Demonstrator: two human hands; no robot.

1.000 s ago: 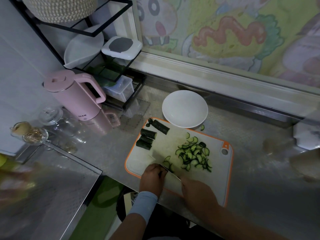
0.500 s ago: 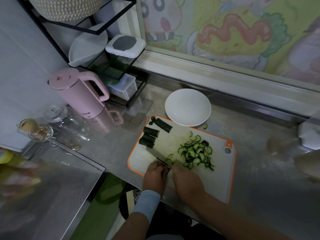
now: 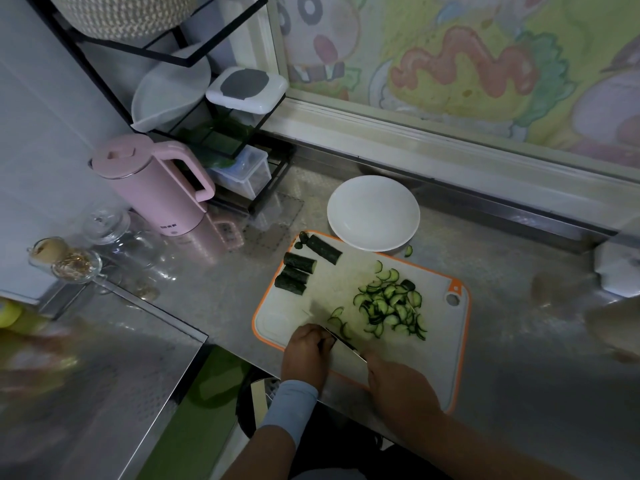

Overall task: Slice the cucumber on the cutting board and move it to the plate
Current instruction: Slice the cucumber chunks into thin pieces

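Step in hand was slicing, with nothing plated. The right hand (image 3: 401,386) was wrapped round the handle of the knife (image 3: 346,353), blade down at the near edge of the cutting board (image 3: 339,287). The left hand (image 3: 304,355) had its fingers curled down right against the blade. Whatever it pinned was hidden, so I couldn't tell if it clamped a piece.

The cucumber was all on the board except 1 bit.

Count:
- 4 uncut chunks (image 3: 299,263) at the far-left corner
- 1 small end stub (image 3: 303,237) beside them
- 1 pile of half-moon slices (image 3: 391,306) mid-board, too many to count
- 1 stray slice (image 3: 408,251) on the steel countertop (image 3: 502,271), just beside the plate
- 1 white plate (image 3: 374,213), bare, touching the board's far edge
- 1 knife, 1 board

My read on the next move: finish the piece under the blade, then pull over the next chunk. Knuckles need to stay clear of the edge. Transfer comes later and should pick up the stray.
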